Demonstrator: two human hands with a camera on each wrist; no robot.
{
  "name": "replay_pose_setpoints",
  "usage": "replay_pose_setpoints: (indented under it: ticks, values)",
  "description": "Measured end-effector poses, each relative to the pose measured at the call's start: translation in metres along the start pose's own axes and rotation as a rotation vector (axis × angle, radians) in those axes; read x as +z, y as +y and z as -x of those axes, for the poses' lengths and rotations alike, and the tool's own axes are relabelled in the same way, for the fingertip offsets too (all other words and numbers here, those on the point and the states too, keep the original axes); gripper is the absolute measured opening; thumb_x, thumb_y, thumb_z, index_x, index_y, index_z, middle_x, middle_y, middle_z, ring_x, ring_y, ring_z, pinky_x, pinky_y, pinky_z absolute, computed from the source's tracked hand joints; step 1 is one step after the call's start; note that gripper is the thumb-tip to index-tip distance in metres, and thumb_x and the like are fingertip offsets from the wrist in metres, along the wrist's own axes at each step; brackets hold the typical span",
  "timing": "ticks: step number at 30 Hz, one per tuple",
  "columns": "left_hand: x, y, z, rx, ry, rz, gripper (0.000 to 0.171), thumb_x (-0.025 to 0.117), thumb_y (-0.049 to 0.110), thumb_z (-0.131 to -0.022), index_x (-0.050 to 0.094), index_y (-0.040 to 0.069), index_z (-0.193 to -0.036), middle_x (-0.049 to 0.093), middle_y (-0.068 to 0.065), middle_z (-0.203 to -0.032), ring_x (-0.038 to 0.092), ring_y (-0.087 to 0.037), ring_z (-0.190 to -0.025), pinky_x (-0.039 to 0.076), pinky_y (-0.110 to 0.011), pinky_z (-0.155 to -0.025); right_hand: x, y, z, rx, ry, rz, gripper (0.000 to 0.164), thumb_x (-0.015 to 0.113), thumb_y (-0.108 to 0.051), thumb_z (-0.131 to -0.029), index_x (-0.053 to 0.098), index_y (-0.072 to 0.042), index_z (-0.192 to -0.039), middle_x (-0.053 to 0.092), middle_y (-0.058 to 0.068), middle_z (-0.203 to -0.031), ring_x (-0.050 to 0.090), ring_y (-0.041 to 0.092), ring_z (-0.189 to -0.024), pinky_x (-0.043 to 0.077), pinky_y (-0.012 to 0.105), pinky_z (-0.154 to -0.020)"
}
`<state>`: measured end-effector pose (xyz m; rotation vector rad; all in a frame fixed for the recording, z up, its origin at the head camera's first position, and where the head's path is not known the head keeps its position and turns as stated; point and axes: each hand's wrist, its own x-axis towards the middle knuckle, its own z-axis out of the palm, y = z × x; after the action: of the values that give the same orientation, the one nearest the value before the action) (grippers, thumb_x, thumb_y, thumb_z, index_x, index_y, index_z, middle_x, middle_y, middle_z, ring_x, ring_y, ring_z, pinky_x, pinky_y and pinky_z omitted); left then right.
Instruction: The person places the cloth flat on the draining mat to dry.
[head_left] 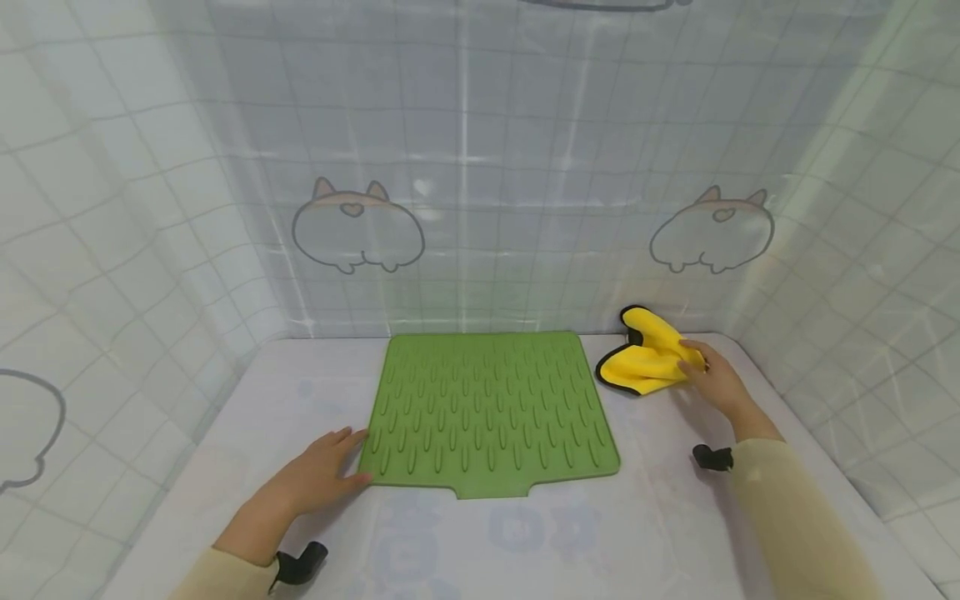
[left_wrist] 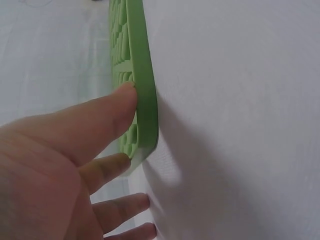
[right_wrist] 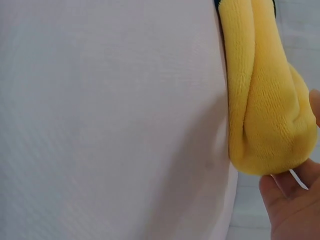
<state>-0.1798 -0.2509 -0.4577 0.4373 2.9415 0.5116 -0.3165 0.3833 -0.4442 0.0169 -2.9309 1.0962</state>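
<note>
A green ridged mat with a front tab lies flat on the white table. At its front left corner rests my left hand, thumb and index fingertip touching the mat's edge; the other fingers reach past the corner in the left wrist view. Right of the mat lies a bunched yellow cloth with black edging. My right hand holds the cloth's right end between thumb and fingers. Up close in the right wrist view, the plush cloth is folded into a thick, rounded end.
A white tabletop with faint blue marks spreads around the mat. Grid-patterned sheeting with dog drawings stands at the back and both sides. Black wrist mounts stick out by each sleeve.
</note>
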Motion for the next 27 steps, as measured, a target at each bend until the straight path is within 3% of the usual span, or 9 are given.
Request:
replay_pose_setpoints:
  ticks: [6, 9, 15, 27]
  values:
    - [0.001, -0.002, -0.001, -0.005, -0.006, -0.004, 0.078, 0.071, 0.046, -0.09, 0.046, -0.001, -0.147, 0.039, -0.037, -0.147, 0.036, -0.059, -0.133, 0.032, -0.068, -0.106, -0.003, 0.002, 0.002, 0.032, -0.045, -0.053, 0.063, 0.048, -0.039, -0.106, 0.028, -0.009, -0.157, 0.019, 0.031, -0.159, 0.028, 0.054, -0.137, 0.029, 0.07, -0.108]
    - [0.001, -0.003, -0.001, -0.008, -0.011, -0.002, 0.078, 0.071, 0.046, -0.09, 0.046, -0.001, -0.147, 0.039, -0.037, -0.147, 0.036, -0.059, -0.134, 0.033, -0.068, -0.106, -0.004, 0.001, 0.003, 0.012, -0.036, -0.044, 0.058, 0.05, -0.034, -0.106, 0.033, -0.007, -0.155, 0.027, 0.032, -0.155, 0.035, 0.051, -0.129, 0.037, 0.065, -0.104]
    - [0.002, -0.003, -0.001, -0.012, -0.017, 0.007, 0.078, 0.071, 0.046, -0.09, 0.046, -0.002, -0.146, 0.039, -0.037, -0.147, 0.036, -0.059, -0.133, 0.033, -0.068, -0.106, -0.005, -0.002, 0.006, -0.078, 0.049, 0.05, 0.047, 0.057, -0.025, -0.104, 0.048, -0.005, -0.146, 0.046, 0.03, -0.14, 0.047, 0.046, -0.117, 0.048, 0.057, -0.092]
    - [-0.001, 0.001, 0.0, -0.007, -0.008, 0.007, 0.077, 0.072, 0.044, -0.089, 0.047, -0.002, -0.146, 0.04, -0.038, -0.145, 0.038, -0.058, -0.132, 0.034, -0.068, -0.106, -0.008, -0.02, 0.014, -0.049, 0.147, 0.066, 0.042, 0.059, -0.035, -0.102, 0.063, -0.004, -0.13, 0.058, 0.025, -0.126, 0.051, 0.043, -0.112, 0.049, 0.058, -0.09]
